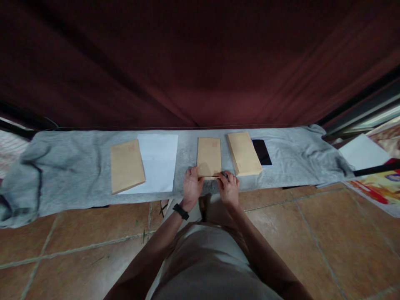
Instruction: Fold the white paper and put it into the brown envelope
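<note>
A brown paper envelope with small red print lies in front of me on the grey cloth. Its near edge is folded up into a narrow flap. My left hand pinches the envelope's near left corner, thumb on top; a dark band circles that wrist. At the near right corner, the fingers of my right hand are closed on the same edge. Something small and dark shows by the right fingers, too small to name. A stack of similar envelopes lies just right of my right hand.
Further left, more brown envelopes overlap white paper sheets. A dark-screened phone touches the right stack. The grey cloth covers a long narrow surface, with a dark red curtain behind and a tiled floor below.
</note>
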Action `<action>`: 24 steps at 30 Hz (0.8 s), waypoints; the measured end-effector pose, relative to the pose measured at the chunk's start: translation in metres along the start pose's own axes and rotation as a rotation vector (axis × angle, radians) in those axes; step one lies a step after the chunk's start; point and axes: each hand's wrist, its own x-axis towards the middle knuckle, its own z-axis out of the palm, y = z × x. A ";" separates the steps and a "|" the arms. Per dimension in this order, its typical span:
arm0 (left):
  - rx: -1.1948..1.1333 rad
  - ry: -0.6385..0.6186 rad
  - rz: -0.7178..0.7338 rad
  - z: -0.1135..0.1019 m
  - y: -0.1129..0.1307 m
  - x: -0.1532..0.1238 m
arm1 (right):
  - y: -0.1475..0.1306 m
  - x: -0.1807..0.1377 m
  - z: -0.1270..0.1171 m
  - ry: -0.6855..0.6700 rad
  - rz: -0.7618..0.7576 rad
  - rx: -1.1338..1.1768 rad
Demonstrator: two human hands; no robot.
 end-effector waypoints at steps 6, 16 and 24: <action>-0.240 -0.037 -0.192 0.002 -0.001 0.014 | 0.001 0.005 0.008 0.020 0.035 0.032; -0.699 -0.114 -0.366 0.000 -0.011 0.038 | -0.004 0.030 0.011 0.013 0.030 0.064; -0.669 -0.073 -0.465 0.002 -0.019 0.044 | -0.014 0.027 0.015 -0.055 -0.259 0.187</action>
